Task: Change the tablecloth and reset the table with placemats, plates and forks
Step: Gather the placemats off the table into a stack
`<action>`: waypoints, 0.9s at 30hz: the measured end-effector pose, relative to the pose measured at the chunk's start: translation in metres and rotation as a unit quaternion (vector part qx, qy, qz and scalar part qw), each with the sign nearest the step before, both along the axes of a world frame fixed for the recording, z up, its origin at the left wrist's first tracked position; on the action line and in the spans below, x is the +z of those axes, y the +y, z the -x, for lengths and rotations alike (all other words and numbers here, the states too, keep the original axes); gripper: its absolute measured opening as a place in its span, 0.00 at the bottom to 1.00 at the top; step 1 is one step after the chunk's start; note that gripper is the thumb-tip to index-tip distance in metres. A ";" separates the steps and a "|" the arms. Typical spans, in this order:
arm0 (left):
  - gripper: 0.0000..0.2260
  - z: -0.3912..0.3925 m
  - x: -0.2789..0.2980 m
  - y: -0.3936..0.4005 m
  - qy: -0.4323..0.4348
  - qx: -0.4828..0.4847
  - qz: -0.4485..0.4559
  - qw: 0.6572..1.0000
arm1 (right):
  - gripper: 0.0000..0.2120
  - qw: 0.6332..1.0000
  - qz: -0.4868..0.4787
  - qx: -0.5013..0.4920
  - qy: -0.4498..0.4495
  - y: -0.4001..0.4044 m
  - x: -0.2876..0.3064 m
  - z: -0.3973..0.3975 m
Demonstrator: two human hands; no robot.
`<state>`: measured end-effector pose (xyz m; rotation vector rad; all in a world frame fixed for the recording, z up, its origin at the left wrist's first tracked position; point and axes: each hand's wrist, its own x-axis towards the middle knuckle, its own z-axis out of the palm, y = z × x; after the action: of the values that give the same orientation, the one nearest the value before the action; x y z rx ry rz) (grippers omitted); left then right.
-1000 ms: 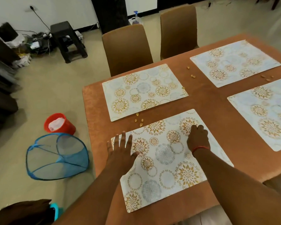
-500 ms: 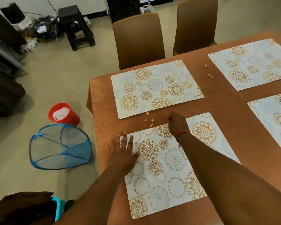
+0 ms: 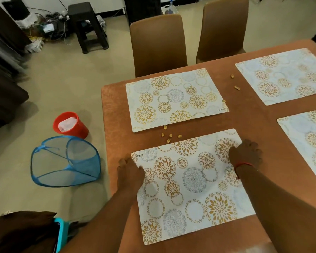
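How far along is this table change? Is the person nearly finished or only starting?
Only starting. Nothing looks done: the brown tablecloth is on, four patterned placemats lie out, and nut shells litter the cloth. In hand: the left hand and right hand are at the nearest placemat. Left: clearing mats and shells, swapping the cloth, resetting; no plates or forks are in view.

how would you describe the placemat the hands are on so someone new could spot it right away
Start at the brown-clothed table with four floral placemats. The near-left floral placemat lies at the corner closest to the camera, just past a cluster of small tan shells. It alone has the left hand and right hand on it.
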<state>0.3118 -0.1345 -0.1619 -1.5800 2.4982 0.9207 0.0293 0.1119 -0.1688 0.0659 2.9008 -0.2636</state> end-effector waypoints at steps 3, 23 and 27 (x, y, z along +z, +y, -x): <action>0.19 0.006 -0.009 0.000 0.010 0.052 -0.051 0.997 | 0.27 1.000 -0.013 -0.001 -0.008 0.021 -0.003 0.003; 0.18 -0.003 -0.015 -0.001 0.127 0.241 -0.296 0.916 | 0.28 0.993 0.067 -0.016 -0.093 0.053 -0.014 0.013; 0.28 -0.009 -0.014 0.002 0.127 0.229 -0.298 0.918 | 0.32 0.992 0.090 -0.028 -0.085 0.049 -0.005 -0.003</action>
<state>0.3206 -0.1326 -0.1763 -1.9095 1.6869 1.8299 0.0321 0.1609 -0.1733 0.1323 2.6972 -0.5028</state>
